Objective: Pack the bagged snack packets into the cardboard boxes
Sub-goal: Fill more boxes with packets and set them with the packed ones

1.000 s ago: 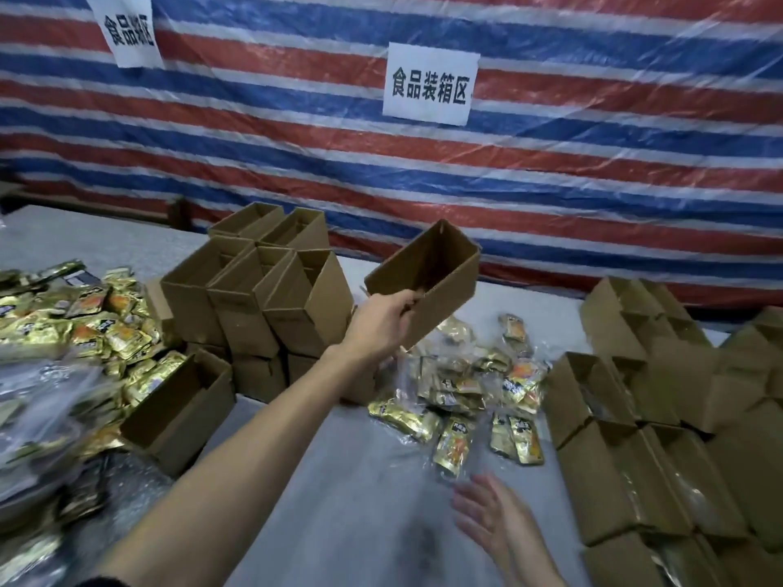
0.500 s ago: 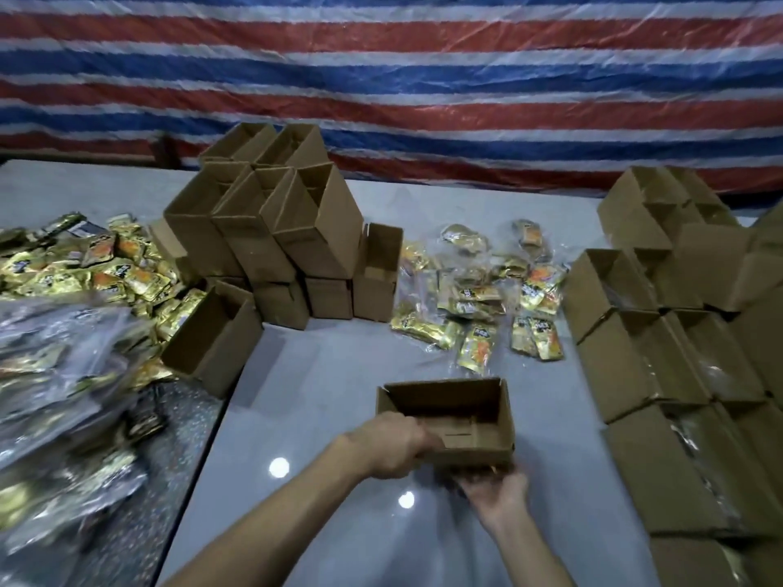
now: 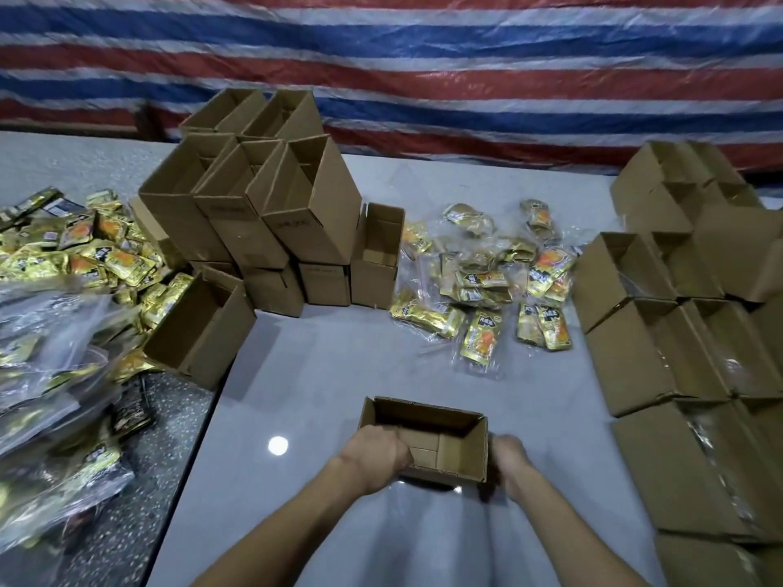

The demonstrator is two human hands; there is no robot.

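item: cardboard box [image 3: 459,455]. plain brown, open at the top, nothing inside. stands on the grey table [image 3: 330,366] at its near edge, directly in front of the person. judged light and fairly stiff; the long walls would likely bow if squeezed mid-span, so the short ends or corners are the better hold.

item: left hand [image 3: 373,457]. fingers curled over the box's near-left rim, gripping the wall.

item: right hand [image 3: 506,459]. set against the box's right end wall. it is motion-blurred, so whether it grips or merely presses cannot be told.

item: bagged snack packets [image 3: 478,286]. loose heap of gold foil packets in clear plastic bags, lying on the table beyond the box and well apart from both hands. judged light, soft, crinkly and slippery, with contents that shift inside the film. best taken round the body of a bag rather than by one corner. should bend readily to fit the box.

item: stack of empty boxes [image 3: 254,222]. far left of the heap, piled up, some tilted.

item: boxes on the right [image 3: 661,341]. in rows, several showing clear film inside, apparently already filled.

item: loose gold packets [image 3: 84,264]. left side, beside further clear bags.

status: box in place, not yet filled.
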